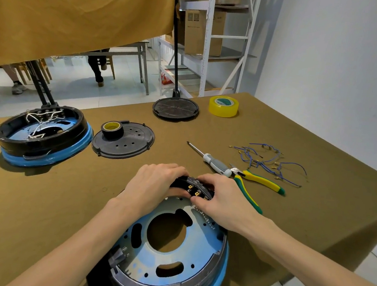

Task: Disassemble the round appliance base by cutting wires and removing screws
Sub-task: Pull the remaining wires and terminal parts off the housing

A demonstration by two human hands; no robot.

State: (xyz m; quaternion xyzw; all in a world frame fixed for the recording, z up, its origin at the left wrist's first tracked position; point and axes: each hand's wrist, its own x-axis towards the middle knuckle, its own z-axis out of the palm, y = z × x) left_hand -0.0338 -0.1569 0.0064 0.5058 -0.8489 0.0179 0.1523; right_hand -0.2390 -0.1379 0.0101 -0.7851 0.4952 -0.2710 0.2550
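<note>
Olive cloth covered the table [41,198]. Near its front edge lay the round appliance base [173,255], blue metal ringed in black plastic. Left hand [154,185] and right hand [221,200] both gripped its black terminal block [192,187]. Screwdriver [213,160], pliers [257,183] and cut blue wires [270,161] lay to the right.

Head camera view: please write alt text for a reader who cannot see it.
Both hands, left hand and right hand, grip a black connector block at the far rim of a round blue base. Screwdriver, pliers and cut wires lie right.
</note>
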